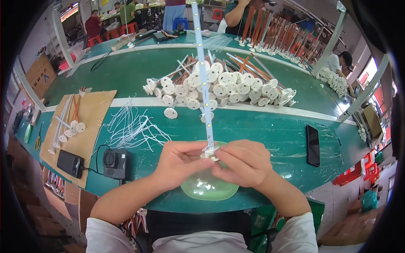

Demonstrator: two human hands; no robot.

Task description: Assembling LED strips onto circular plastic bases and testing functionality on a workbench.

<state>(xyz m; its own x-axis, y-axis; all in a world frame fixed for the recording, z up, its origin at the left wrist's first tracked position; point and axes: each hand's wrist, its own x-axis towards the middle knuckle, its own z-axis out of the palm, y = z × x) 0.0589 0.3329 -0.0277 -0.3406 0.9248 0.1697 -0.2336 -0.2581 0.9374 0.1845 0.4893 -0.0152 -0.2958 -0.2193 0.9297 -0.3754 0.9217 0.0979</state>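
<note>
Upright before me stands a long, thin LED light strip (204,80), pale with small yellow diodes along it. A small white base (209,154) sits at its lower end. The fingers of my left hand (176,163) pinch this base from the left. From the right, the fingertips of my right hand (246,163) close on the same base, so its details are partly hidden. Beneath both hands lies a translucent green tray (198,192) on the green table; what it contains cannot be made out.
Beyond my hands lies a heap of white round bases (228,80) with strips. White wires (133,126), a black fan-like device (116,163) and a black power bank (70,163) lie left, beside cardboard (93,118). A phone (312,145) lies right. People work farther off.
</note>
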